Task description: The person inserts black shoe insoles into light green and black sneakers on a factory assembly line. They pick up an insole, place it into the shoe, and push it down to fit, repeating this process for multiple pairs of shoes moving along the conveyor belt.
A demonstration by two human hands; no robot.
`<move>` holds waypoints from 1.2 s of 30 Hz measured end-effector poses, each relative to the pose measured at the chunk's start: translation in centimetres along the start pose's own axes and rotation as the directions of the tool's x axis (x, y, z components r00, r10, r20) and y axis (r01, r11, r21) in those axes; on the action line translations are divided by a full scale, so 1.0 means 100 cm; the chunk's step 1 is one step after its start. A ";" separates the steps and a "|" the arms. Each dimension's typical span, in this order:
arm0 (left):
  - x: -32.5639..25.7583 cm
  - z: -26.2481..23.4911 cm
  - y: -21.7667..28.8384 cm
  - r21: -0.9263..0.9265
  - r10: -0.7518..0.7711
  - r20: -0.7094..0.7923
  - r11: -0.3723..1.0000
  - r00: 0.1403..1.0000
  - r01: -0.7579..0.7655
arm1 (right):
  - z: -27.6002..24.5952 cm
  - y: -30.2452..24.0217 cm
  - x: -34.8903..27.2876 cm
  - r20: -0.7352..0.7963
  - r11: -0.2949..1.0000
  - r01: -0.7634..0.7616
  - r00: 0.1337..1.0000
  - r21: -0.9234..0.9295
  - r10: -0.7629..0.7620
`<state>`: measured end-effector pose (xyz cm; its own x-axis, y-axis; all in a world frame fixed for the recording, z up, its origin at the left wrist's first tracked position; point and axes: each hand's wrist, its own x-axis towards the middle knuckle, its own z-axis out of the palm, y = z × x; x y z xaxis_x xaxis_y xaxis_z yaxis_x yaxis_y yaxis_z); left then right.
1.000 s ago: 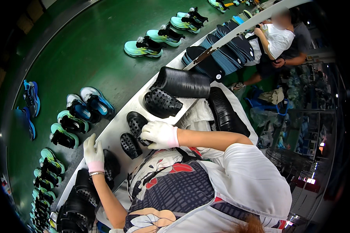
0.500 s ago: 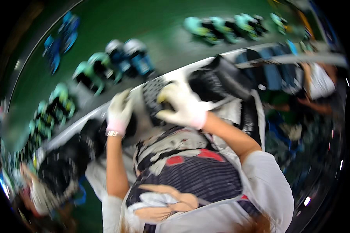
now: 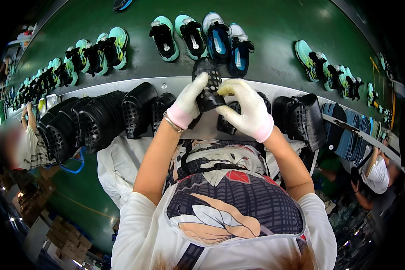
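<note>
A black perforated plastic shoe insert (image 3: 209,100) is held up over the pale metal edge of the line, just below the middle shoes. My left hand (image 3: 189,99), in a white glove, grips its left side with the thumb across its holed face. Gloved in white as well, my right hand (image 3: 248,107) curls at its right side, fingertips and thumb on its edge. Directly beyond the insert stand two mint-green shoes (image 3: 194,38) and two white-and-blue shoes (image 3: 218,41). Smaller black inserts (image 3: 227,120) lie partly hidden behind my right hand.
Nested black inserts (image 3: 101,119) line the near ledge to my left, with another stack (image 3: 301,119) to my right. Blue insoles (image 3: 353,130) sit farther right. Rows of mint-green shoes (image 3: 92,54) stand on the green surface (image 3: 265,40). Co-workers (image 3: 378,173) are at both sides.
The view has swung and sharpened. My left hand, apart from the insert before, now grips it. My right hand has shifted to the insert's right edge.
</note>
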<state>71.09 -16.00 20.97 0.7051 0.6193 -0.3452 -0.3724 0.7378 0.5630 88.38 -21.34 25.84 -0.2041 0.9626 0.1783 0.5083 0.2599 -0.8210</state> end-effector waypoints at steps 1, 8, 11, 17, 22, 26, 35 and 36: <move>0.001 -0.009 -0.002 -0.043 0.040 -0.048 0.998 0.998 -0.042 | 0.002 -0.002 0.006 0.000 1.000 0.010 1.000 -0.022 -0.010; 0.007 -0.019 0.007 0.028 0.155 -0.243 0.988 0.957 -0.153 | 0.029 -0.011 0.027 -0.007 0.946 -0.319 0.948 -0.055 0.319; 0.017 -0.024 0.005 0.110 0.234 -0.370 0.972 0.899 -0.208 | 0.037 0.001 0.036 -0.020 0.924 -0.344 0.938 -0.166 0.346; 0.026 -0.032 0.020 0.015 0.208 -0.284 0.977 0.936 -0.212 | 0.049 0.021 0.047 -0.036 0.881 -0.370 0.926 -0.295 0.377; 0.039 -0.045 0.023 0.046 0.218 -0.323 0.976 0.921 -0.214 | 0.051 0.023 0.060 -0.039 0.871 -0.366 0.926 -0.328 0.375; 0.048 -0.055 0.038 0.073 0.107 -0.347 0.994 0.932 -0.087 | 0.043 0.038 0.081 0.044 0.860 -0.325 0.928 -0.394 0.371; 0.066 -0.100 0.022 0.986 0.611 -0.011 0.137 0.792 -0.092 | 0.006 0.079 0.177 0.461 0.763 -0.488 0.609 -0.424 0.645; 0.069 -0.102 0.021 0.989 0.610 0.073 0.059 0.789 -0.137 | 0.010 0.079 0.190 0.460 0.705 -0.547 0.534 -0.452 0.710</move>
<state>69.03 -7.42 12.05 0.3732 0.9191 0.1261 0.4781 -0.3071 0.8229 87.69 -1.11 22.24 -0.1332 0.6627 -0.7370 0.8480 -0.3087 -0.4308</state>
